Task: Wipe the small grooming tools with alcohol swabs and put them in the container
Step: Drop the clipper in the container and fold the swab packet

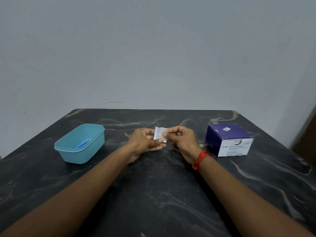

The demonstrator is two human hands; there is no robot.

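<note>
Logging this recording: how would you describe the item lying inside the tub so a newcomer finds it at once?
On the dark marbled table, look to the left side for the pale blue plastic tub. On its floor lies a small slim item. Its deeper, brighter blue sets it apart from the pale tub around it.

One view only: head cam, wide-angle, worn by person. Faces fwd & down across bench (159,194) to wall (153,48). Near: bench fills lower half, wall upper.
</note>
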